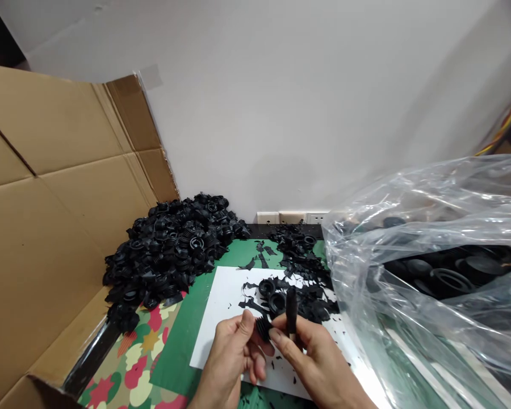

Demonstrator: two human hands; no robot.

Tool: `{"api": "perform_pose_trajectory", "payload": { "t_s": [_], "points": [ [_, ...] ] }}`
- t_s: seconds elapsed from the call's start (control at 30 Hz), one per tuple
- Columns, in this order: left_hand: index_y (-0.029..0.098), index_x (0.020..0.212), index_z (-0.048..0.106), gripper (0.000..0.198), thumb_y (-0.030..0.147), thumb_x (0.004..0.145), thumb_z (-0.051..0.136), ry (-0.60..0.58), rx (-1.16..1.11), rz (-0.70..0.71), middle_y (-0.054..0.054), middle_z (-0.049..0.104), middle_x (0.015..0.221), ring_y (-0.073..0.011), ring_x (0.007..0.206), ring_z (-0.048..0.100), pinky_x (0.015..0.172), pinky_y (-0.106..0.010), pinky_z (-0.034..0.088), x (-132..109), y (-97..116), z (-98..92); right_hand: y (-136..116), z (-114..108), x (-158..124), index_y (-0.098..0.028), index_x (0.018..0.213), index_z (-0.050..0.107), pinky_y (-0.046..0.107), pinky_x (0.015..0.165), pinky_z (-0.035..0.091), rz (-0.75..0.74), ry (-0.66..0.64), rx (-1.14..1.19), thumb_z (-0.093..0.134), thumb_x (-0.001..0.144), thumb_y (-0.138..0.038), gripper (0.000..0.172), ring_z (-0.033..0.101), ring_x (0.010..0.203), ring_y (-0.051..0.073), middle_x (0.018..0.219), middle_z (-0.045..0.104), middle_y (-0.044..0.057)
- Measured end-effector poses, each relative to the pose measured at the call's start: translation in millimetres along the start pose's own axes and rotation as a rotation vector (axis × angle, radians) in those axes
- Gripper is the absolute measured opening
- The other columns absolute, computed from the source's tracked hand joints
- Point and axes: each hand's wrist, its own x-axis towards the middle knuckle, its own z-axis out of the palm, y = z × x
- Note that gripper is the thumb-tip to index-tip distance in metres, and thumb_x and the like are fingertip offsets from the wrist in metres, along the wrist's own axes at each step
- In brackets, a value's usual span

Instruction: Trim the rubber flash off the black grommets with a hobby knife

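Note:
A small black ribbed rubber bellows [263, 328] is pinched in the fingers of my left hand [230, 355], above a white sheet [210, 324]. My right hand [317, 352] grips a dark-handled tool [291, 307] that points upward; its working end is hidden by the fingers. The right thumb and fingertips also touch the bellows' right side. Just beyond my hands, more round black rubber parts [276, 301] lie on the sheet among torn black scraps [317, 307].
To the left, a big heap of black ribbed parts [174, 244] lies against a cardboard wall [68, 199]. Black trimmings [298, 244] are piled toward the back. A clear plastic bag [430, 227] on the right contains black round parts. Under the sheet is a green mat [183, 346].

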Motion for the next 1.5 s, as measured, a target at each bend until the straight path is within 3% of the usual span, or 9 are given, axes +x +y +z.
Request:
{"api": "perform_pose_trajectory", "payload": {
  "t_s": [0.07, 0.13, 0.2, 0.27, 0.43, 0.57, 1.17, 1.5],
  "points": [
    [0.012, 0.081, 0.066, 0.033, 0.04, 0.066, 0.07, 0.108, 0.128, 0.093, 0.0, 0.058, 0.059, -0.0058, 0.035, 0.044, 0.033, -0.017, 0.03, -2, -1, -0.7, 4, -1, 2, -0.017, 0.063, 0.06, 0.024, 0.048, 0.035, 0.081, 0.034, 0.027, 0.057, 0.075, -0.039, 0.025, 0.044, 0.05, 0.013, 0.053, 0.051, -0.002],
    [0.017, 0.095, 0.067, 0.044, 0.02, 0.054, 0.08, 0.233, 0.256, 0.255, 0.0, 0.061, 0.073, -0.0073, 0.045, 0.047, 0.04, -0.018, 0.037, -6, -2, 0.7, 7, -1, 3, -0.016, 0.063, 0.059, 0.023, 0.048, 0.032, 0.136, 0.041, 0.077, 0.06, 0.073, -0.043, 0.029, 0.04, 0.05, 0.012, 0.052, 0.046, -0.003],
    [0.021, 0.097, 0.069, 0.051, 0.008, 0.049, 0.079, 0.267, 0.346, 0.398, -0.002, 0.062, 0.085, -0.0108, 0.056, 0.051, 0.048, -0.02, 0.042, -9, -1, 4.0, 9, -1, 4, -0.015, 0.062, 0.059, 0.023, 0.049, 0.032, 0.146, 0.028, 0.156, 0.063, 0.071, -0.045, 0.031, 0.039, 0.052, 0.011, 0.054, 0.046, -0.003],
    [0.021, 0.091, 0.072, 0.04, 0.008, 0.053, 0.076, 0.231, 0.363, 0.456, -0.004, 0.063, 0.089, -0.0139, 0.062, 0.055, 0.052, -0.021, 0.045, -11, 1, 7.5, 10, 0, 3, -0.015, 0.063, 0.059, 0.022, 0.048, 0.031, 0.144, 0.004, 0.26, 0.067, 0.068, -0.046, 0.032, 0.039, 0.052, 0.011, 0.055, 0.047, -0.003],
    [0.017, 0.078, 0.074, 0.03, 0.005, 0.05, 0.074, 0.16, 0.104, 0.278, 0.0, 0.064, 0.064, -0.0115, 0.051, 0.054, 0.047, -0.02, 0.045, -6, 8, 8.0, 13, 1, 3, -0.015, 0.063, 0.058, 0.02, 0.038, 0.016, 0.294, -0.036, 0.459, 0.071, 0.062, -0.05, 0.037, 0.024, 0.037, 0.005, 0.042, 0.038, -0.009],
    [0.014, 0.077, 0.073, 0.032, 0.003, 0.047, 0.073, 0.155, 0.045, 0.163, 0.002, 0.062, 0.046, -0.0089, 0.042, 0.049, 0.041, -0.018, 0.04, -1, 8, 4.1, 16, 1, 6, -0.015, 0.058, 0.054, 0.019, 0.037, 0.017, 0.39, -0.043, 0.522, 0.074, 0.057, -0.05, 0.039, 0.027, 0.035, 0.004, 0.04, 0.042, -0.008],
    [0.013, 0.081, 0.072, 0.029, 0.011, 0.053, 0.078, 0.16, -0.003, 0.18, 0.0, 0.067, 0.051, -0.0071, 0.044, 0.052, 0.044, -0.016, 0.041, 5, -7, -6.7, 19, 3, 9, -0.017, 0.055, 0.05, 0.019, 0.037, 0.02, 0.443, 0.003, 0.522, 0.07, 0.06, -0.047, 0.036, 0.028, 0.036, 0.005, 0.041, 0.042, -0.008],
    [0.016, 0.075, 0.073, 0.022, 0.012, 0.054, 0.077, 0.062, 0.023, 0.225, 0.004, 0.06, 0.046, -0.0077, 0.042, 0.054, 0.043, -0.016, 0.043, 5, 5, -3.3, 16, 0, 9, -0.017, 0.054, 0.049, 0.019, 0.039, 0.019, 0.475, -0.023, 0.614, 0.073, 0.059, -0.045, 0.038, 0.029, 0.038, 0.004, 0.042, 0.041, -0.008]
  ]
}}
